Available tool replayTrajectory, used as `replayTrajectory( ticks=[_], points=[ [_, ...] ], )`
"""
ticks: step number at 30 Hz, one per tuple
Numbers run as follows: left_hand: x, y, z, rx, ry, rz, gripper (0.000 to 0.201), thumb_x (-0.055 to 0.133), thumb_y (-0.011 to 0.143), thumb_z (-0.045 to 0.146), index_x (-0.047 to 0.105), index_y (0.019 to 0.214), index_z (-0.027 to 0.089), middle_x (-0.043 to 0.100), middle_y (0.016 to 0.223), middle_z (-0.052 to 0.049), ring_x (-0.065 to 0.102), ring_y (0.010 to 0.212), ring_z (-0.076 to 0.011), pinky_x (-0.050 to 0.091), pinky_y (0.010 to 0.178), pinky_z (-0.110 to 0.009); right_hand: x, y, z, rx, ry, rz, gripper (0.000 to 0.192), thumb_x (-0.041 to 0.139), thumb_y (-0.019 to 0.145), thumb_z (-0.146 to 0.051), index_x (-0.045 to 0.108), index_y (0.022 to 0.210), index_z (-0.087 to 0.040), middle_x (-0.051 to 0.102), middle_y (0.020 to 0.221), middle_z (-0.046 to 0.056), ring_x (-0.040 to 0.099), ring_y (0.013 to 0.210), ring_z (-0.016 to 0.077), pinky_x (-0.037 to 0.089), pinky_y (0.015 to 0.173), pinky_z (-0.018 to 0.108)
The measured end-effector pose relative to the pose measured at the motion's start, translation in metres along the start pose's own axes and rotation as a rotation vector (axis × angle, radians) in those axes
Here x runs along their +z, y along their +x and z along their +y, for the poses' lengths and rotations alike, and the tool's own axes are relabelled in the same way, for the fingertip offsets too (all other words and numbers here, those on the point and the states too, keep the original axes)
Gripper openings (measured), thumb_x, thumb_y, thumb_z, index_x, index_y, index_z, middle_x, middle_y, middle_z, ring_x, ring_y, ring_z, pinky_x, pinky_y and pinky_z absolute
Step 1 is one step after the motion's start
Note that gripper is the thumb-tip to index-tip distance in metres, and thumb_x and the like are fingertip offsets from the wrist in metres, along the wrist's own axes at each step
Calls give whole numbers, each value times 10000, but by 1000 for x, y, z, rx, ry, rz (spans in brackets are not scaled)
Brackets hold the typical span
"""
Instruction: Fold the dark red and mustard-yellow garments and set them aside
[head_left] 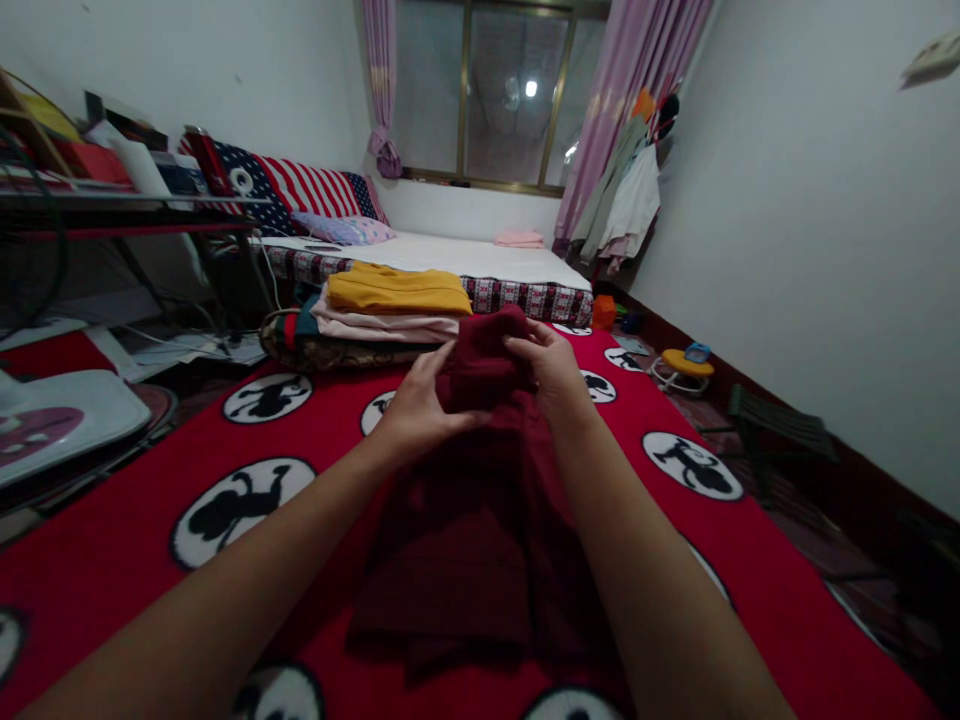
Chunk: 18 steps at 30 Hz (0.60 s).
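Both hands, left hand (416, 410) and right hand (551, 365), pinch maroon cloth (480, 500) over red blanket (150, 500).

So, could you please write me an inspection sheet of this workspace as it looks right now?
Surface: red blanket with black-and-white cartoon roundels.
Job's things: dark red garment spread on the blanket, its far end bunched in both hands.
Clutter: folded stack beyond it, yellow garment on top, pale pink garment beneath.
Grippers: left hand and right hand both grip the garment's far end.
Cables: thin white cords by the desk at left.
Surroundings: mattress, window, pink curtains, hanging clothes, yellow stool.
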<state>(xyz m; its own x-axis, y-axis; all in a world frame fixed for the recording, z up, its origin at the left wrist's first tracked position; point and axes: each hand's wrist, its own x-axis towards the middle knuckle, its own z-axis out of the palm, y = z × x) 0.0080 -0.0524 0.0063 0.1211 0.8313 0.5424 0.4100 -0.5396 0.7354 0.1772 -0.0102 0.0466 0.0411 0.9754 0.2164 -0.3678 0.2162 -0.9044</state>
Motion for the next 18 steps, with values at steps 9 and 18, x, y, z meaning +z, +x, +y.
replayTrajectory(
  ticks=[9,18],
  points=[
    [14,-17,-21,61,470,-347,430,583,713,120,697,1106,253,662,1019,-59,626,938,-235,476,836,-328,-58,26,-13,-381,-470,366,367,584,565,-95,632,920,-174,697,848,41,657,788,198,554,734,345],
    [13,-19,-6,62,627,-318,257,538,709,140,726,853,242,656,887,-43,619,794,-204,424,649,-279,-113,30,-32,-713,-921,978,422,413,616,-45,612,970,-159,623,946,98,619,877,228,498,789,369]
  ],
)
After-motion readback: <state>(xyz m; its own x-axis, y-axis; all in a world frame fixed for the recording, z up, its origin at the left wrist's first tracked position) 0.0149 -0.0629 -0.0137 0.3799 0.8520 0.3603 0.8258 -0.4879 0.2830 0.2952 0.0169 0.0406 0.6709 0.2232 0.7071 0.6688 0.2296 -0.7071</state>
